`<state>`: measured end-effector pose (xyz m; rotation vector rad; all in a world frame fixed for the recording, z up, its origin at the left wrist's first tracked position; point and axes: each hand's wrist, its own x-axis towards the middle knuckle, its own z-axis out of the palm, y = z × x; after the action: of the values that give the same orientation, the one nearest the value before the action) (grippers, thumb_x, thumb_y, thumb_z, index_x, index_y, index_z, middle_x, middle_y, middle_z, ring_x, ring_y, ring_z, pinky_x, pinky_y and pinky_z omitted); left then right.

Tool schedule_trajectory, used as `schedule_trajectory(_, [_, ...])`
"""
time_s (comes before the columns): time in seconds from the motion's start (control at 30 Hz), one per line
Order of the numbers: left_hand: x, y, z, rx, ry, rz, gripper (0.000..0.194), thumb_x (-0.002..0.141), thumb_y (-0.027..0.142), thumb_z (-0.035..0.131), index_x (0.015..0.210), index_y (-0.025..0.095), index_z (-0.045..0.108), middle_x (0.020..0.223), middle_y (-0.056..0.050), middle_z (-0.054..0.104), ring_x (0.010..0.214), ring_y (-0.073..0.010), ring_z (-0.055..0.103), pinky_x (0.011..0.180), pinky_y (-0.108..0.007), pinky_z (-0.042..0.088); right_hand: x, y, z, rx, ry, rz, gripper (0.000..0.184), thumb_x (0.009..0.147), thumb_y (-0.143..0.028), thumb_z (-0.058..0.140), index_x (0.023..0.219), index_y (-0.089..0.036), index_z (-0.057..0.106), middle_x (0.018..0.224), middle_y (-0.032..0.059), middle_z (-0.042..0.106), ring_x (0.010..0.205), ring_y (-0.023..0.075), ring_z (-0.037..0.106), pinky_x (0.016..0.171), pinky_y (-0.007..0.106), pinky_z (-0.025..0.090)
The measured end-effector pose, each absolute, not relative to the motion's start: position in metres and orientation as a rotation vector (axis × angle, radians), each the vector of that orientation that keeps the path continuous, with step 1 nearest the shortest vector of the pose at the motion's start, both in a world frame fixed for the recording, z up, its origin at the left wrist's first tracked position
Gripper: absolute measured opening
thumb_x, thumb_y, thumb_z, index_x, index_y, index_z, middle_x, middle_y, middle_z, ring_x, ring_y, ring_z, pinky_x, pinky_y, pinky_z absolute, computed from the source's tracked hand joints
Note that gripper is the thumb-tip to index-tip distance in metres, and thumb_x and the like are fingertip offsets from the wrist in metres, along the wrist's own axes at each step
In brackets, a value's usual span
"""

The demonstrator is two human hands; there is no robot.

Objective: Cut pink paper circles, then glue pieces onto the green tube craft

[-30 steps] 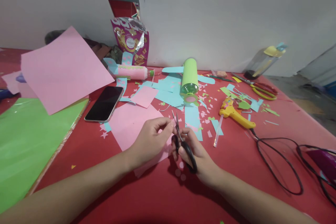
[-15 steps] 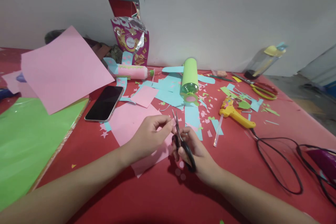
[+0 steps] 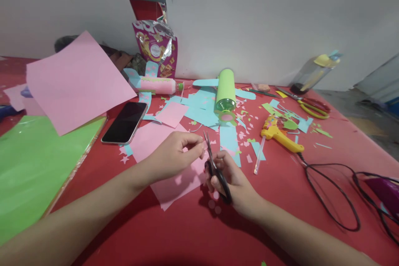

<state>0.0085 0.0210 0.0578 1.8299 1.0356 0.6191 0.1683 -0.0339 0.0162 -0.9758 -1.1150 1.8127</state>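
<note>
Centre frame, I see right hand (image 3: 240,191) wrapped round slim metal scissors (image 3: 210,153); left hand (image 3: 174,153) bent inward, can't tell if gripping. Smooth pink paper (image 3: 149,138) beneath. Upper right: clear, yellow-topped bottle (image 3: 307,77), contents indistinct.

White panels (image 3: 264,20) behind red table (image 3: 174,241)

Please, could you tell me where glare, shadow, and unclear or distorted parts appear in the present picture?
Head view: bright shine on the snack bag and green sheet; head view: soft, dark shadow on the red table below the scissors; head view: the bottle near the right edge looks slanted and slightly soft, perhaps through lens distortion.
</note>
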Motion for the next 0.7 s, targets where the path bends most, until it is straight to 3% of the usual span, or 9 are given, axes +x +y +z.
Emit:
schedule_trajectory(0.53, [-0.003, 0.031, 0.073, 1.965, 1.031, 0.353, 0.023, 0.076, 0.019, 0.041, 0.053, 0.015, 0.039, 0.053, 0.005, 0.04, 0.052, -0.0065, 0.037, 0.05, -0.017, 0.03, 0.167, -0.034, 0.017, -1.047, -1.112, 1.82, 0.029, 0.066, -0.018, 0.061, 0.086, -0.025, 0.041, 0.064, -0.0095, 0.045, 0.043, 0.0027, 0.043, 0.037, 0.015, 0.038])
schedule_trajectory(0.7, [-0.004, 0.031, 0.073, 1.976, 1.025, 0.316, 0.026, 0.076, 0.021, 0.041, 0.051, 0.016, 0.035, 0.051, 0.005, 0.035, 0.05, -0.0065, 0.034, 0.046, -0.018, 0.027, 0.168, -0.034, 0.016, -1.027, -1.07, 1.816, 0.033, 0.066, -0.026, 0.065, 0.087, -0.024, 0.039, 0.064, -0.0091, 0.046, 0.044, 0.0037, 0.046, 0.037, 0.015, 0.039])
